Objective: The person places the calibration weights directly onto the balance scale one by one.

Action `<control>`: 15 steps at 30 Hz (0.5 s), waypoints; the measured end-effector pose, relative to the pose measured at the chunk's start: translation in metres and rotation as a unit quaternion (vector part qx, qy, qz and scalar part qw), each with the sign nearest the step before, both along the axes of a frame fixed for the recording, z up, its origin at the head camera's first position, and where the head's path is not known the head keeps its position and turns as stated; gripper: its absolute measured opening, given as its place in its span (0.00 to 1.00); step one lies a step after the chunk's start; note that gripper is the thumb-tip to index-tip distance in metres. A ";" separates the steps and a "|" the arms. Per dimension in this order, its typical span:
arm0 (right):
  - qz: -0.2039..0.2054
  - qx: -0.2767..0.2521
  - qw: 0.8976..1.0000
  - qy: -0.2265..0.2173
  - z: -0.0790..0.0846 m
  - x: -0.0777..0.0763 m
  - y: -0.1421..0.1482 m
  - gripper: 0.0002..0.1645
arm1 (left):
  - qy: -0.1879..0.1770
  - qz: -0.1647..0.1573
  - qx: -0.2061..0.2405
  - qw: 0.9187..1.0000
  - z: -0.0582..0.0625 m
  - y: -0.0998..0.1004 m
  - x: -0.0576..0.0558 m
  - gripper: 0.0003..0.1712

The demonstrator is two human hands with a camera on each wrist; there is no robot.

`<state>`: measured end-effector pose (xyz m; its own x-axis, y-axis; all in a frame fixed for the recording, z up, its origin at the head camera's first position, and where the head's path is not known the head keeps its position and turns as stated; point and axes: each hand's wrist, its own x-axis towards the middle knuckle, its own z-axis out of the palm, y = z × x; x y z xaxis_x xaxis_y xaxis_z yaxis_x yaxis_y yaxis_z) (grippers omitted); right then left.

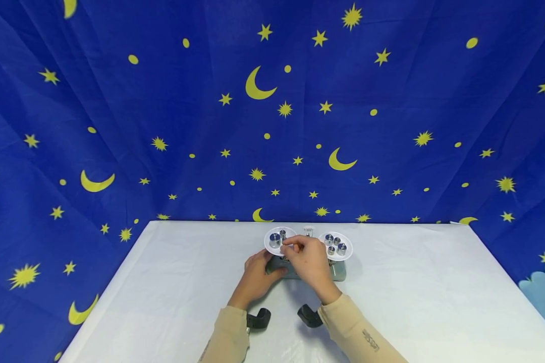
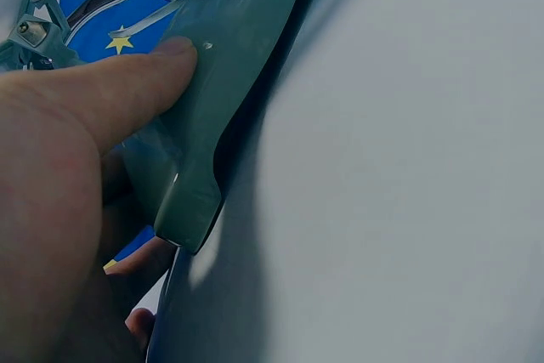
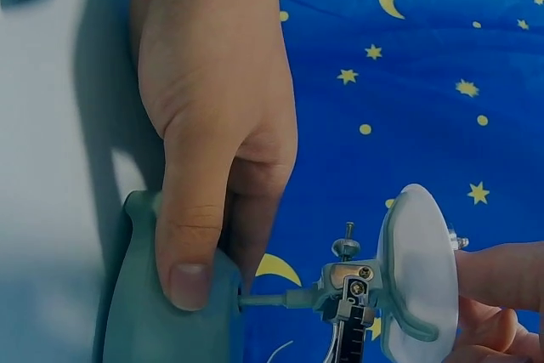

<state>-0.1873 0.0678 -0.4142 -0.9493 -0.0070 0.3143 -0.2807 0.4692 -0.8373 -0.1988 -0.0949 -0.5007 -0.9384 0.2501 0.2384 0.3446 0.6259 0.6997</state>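
Observation:
A green two-pan balance scale stands on the table. My left hand grips the left end of its base; in the left wrist view the thumb lies on the base's front face, other fingers behind it. My right hand reaches across to the left white pan. Its fingertips pinch a small metal weight at that pan, mostly hidden by the fingers. A large weight and a small one stand on the same pan. Several weights stand on the right pan.
The white table carries the scale near its back edge. Behind hangs a blue cloth with yellow moons and stars. A black curved mount is on each wrist, the left one and the right one.

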 end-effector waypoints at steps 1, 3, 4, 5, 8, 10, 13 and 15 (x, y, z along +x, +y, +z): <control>0.000 0.001 1.000 0.000 0.000 0.000 0.000 0.04 | 0.000 0.000 0.000 1.000 0.000 0.000 0.000 0.37; 0.000 0.005 1.000 0.002 0.001 0.000 0.000 0.04 | 0.000 0.000 0.002 1.000 0.000 0.000 0.000 0.37; 0.001 0.006 1.000 0.003 0.001 0.000 0.000 0.04 | 0.000 0.000 0.002 1.000 0.000 0.000 0.000 0.38; 0.001 0.009 1.000 0.006 0.001 -0.001 0.000 0.04 | 0.000 0.000 0.002 1.000 0.000 0.000 0.000 0.38; 0.002 0.019 1.000 0.015 0.001 -0.001 0.000 0.03 | 0.003 -0.001 0.001 1.000 0.000 0.000 0.000 0.38; 0.002 0.026 0.999 0.019 0.001 -0.002 0.000 0.03 | 0.004 -0.002 0.000 1.000 0.000 0.000 0.000 0.38; 0.001 0.032 0.999 0.021 0.002 -0.002 0.000 0.03 | 0.003 -0.002 0.000 1.000 0.000 0.000 -0.001 0.38; 0.001 0.035 0.999 0.019 0.002 -0.002 0.000 0.03 | 0.001 -0.001 0.001 1.000 0.000 0.000 -0.001 0.38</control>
